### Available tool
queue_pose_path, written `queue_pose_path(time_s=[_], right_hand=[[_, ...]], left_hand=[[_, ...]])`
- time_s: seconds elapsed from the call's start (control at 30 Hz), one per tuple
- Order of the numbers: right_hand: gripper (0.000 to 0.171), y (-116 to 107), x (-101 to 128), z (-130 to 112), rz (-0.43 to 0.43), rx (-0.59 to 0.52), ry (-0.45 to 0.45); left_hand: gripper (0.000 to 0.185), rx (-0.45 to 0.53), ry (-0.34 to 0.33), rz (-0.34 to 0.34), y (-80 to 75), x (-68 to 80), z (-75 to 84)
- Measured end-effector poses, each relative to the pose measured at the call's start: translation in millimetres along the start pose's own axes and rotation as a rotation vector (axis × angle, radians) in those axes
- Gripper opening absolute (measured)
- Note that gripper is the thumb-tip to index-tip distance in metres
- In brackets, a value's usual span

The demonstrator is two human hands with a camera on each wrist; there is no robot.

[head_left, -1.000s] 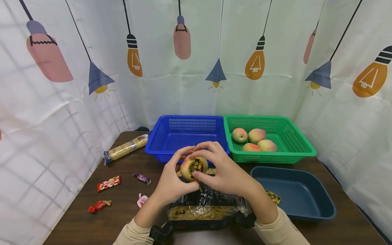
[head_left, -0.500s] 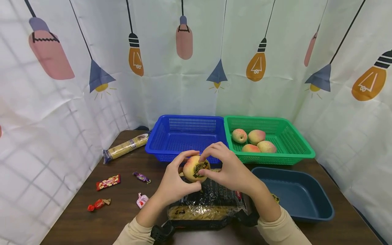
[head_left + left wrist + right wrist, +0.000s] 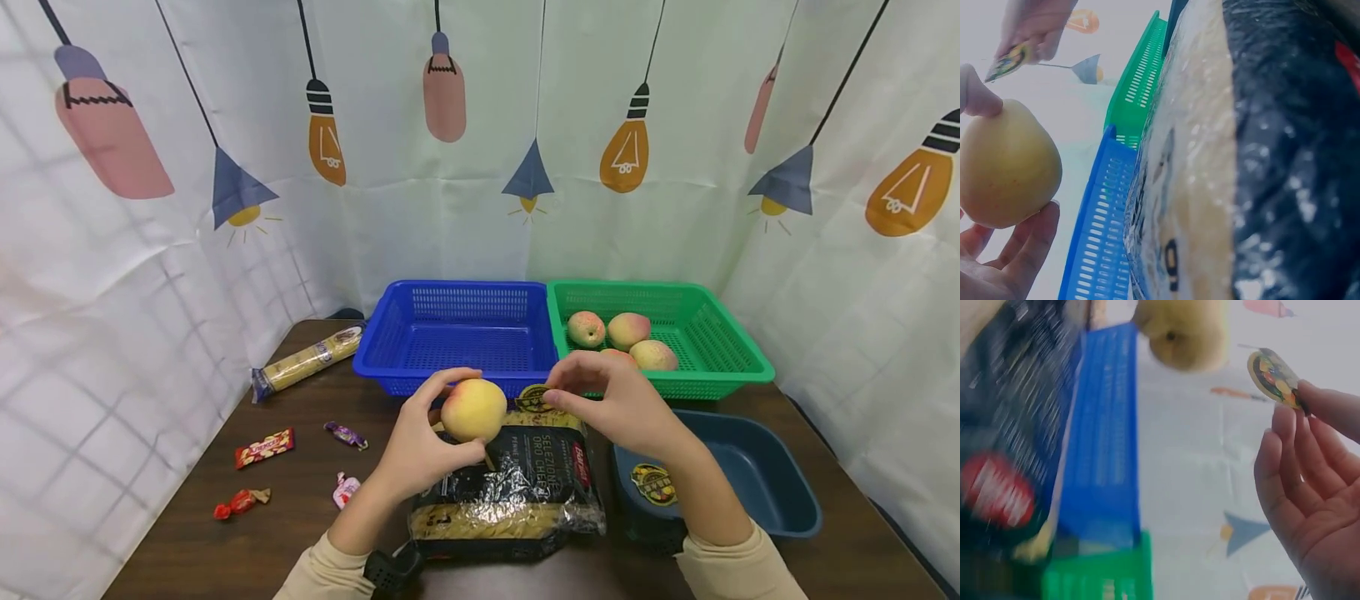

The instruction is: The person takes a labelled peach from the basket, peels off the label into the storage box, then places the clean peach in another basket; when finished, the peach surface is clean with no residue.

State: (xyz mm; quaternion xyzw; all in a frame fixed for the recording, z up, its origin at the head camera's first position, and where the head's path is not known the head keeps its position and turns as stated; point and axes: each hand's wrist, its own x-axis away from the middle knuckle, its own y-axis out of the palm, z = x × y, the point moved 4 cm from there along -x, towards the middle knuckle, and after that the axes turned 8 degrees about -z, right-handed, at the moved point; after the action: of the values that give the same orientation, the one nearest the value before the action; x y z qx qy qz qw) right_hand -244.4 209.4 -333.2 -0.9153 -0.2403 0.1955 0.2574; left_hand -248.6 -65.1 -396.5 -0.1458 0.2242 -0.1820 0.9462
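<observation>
sticker off the peach, one thing in each hand

left hand [image 3: 420,446] curls round the bare peach [image 3: 473,409], held up over the pasta bag [image 3: 510,492] in front of the blue basket [image 3: 457,333]; right hand [image 3: 618,404] pinches the peeled round sticker [image 3: 533,398] just beside it. judging by this, peeling is done: next the sticker wants dropping, perhaps in the dark tray [image 3: 750,483] where another lies, and the peach setting with those in the green basket [image 3: 712,333].

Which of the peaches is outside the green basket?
The peach gripped in the left hand, above the pasta bag; the other four lie in the green basket.
</observation>
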Motion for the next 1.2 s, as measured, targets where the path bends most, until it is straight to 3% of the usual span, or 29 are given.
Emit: queue_pose_path(time_s=[0.27,0.63,1.03,1.2], right_hand=[[0.011,-36.5,33.0,28.0,-0.005,0.056,0.164],[0.029,-71.0,82.4,64.3,-0.119,0.003,0.415],[0.018,-63.9,122.2,117.8,-0.298,-0.073,0.463],[0.014,-55.6,127.2,128.9,-0.339,-0.007,0.447]], left_hand=[[0.084,-0.009,0.002,-0.008,1.7,-1.3,-0.5],[0.084,-0.013,0.005,-0.009,3.6,-0.1,1.2],[0.083,-0.006,0.005,-0.007,3.4,0.5,1.9],[0.082,-0.011,0.002,-0.009,3.4,0.7,1.2]])
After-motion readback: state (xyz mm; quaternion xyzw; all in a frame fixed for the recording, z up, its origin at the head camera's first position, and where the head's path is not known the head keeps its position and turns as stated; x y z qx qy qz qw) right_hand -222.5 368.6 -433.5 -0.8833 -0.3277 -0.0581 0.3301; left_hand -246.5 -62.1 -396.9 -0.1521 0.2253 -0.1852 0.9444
